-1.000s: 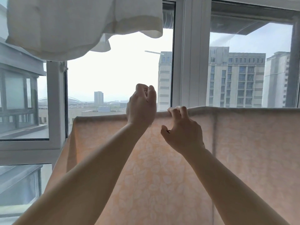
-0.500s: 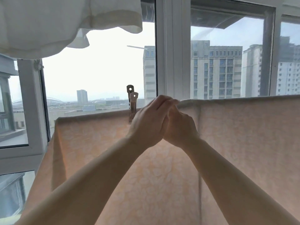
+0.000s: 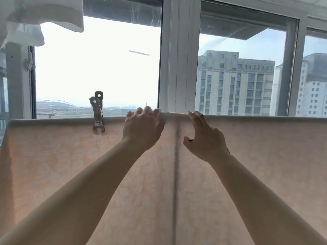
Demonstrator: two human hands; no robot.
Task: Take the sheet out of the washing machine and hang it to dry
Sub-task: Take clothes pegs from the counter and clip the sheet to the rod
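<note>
Both hands have parted: left hand (image 3: 142, 129) and right hand (image 3: 205, 137), grips released, smooth the peach sheet (image 3: 247, 165) at 3 o'clock of the newly seated metal clothespin (image 3: 97, 113), so pinning progresses.

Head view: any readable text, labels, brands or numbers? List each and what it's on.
None readable.
Sheet: pale floral pattern only, no print or tag in view.
Clothespin: bare metal, no marking legible.
White cloth hanging at top left: no label visible.
Buildings outside the window: no signs can be made out.
Left hand and right hand: no text on either.
</note>
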